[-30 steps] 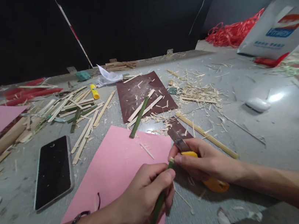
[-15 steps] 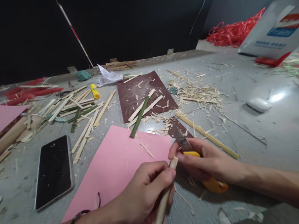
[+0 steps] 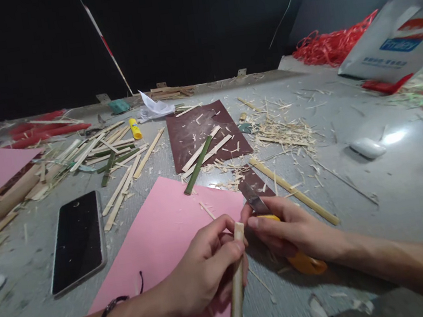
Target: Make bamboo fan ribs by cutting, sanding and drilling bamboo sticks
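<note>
My left hand (image 3: 214,263) is closed around a pale bamboo stick (image 3: 238,296), thumb on top, with the stick's cut tip pointing away from me. Just to its right, my right hand (image 3: 287,226) grips a yellow utility knife (image 3: 307,263). The knife's metal blade (image 3: 255,199) sticks out past the fingers, up and to the left, apart from the stick. Beneath my left hand lies a pink sheet of paper (image 3: 148,241). Part of the knife handle is hidden by my right fingers.
A phone (image 3: 76,243) lies at left, beside bamboo strips (image 3: 122,192) and a yellow glue stick (image 3: 135,129). Ahead is a dark brown sheet (image 3: 192,130) with shavings (image 3: 282,130). A white mouse (image 3: 367,148), a white bag (image 3: 385,50) and red plastic string (image 3: 333,44) are at right.
The bamboo stick has turned more upright in my left hand, its tip shifting slightly left and its lower end right. My right hand keeps hold of the knife, almost unmoved.
</note>
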`<state>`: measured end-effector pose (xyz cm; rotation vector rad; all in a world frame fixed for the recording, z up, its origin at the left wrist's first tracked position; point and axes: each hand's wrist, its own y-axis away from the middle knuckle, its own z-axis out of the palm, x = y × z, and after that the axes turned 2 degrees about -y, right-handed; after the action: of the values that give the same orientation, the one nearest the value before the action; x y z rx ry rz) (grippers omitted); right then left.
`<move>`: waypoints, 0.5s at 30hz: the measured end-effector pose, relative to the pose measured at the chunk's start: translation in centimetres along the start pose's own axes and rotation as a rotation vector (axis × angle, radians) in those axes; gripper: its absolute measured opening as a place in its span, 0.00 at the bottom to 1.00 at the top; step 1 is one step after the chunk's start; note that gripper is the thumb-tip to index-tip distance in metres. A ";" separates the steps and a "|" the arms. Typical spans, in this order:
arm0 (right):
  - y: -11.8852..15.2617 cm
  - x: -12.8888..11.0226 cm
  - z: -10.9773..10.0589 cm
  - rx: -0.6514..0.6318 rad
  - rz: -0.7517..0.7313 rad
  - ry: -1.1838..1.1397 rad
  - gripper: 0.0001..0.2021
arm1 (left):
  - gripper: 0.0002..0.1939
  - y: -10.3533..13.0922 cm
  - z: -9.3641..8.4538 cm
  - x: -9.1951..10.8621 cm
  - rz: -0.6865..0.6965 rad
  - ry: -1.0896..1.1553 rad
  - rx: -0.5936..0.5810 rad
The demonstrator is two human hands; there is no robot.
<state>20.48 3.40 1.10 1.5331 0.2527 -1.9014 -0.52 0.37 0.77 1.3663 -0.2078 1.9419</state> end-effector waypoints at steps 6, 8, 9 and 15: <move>0.0 0.1 -0.2 -0.037 0.029 -0.003 0.18 | 0.07 -0.1 -0.3 -0.4 0.001 0.127 -0.010; 0.0 0.2 -0.2 -0.048 0.039 -0.006 0.19 | 0.07 -0.2 -0.5 -0.6 0.005 0.185 0.012; 0.0 0.2 -0.2 -0.052 0.043 -0.009 0.19 | 0.07 -0.2 -0.7 -0.7 0.008 0.206 0.019; -0.1 0.1 -0.2 -0.081 0.047 -0.025 0.17 | 0.08 -0.7 -1.3 -0.9 0.016 0.237 -0.011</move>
<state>20.56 3.48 0.93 1.4494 0.2770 -1.8500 -0.85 1.13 -0.69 1.1189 -0.1153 2.0924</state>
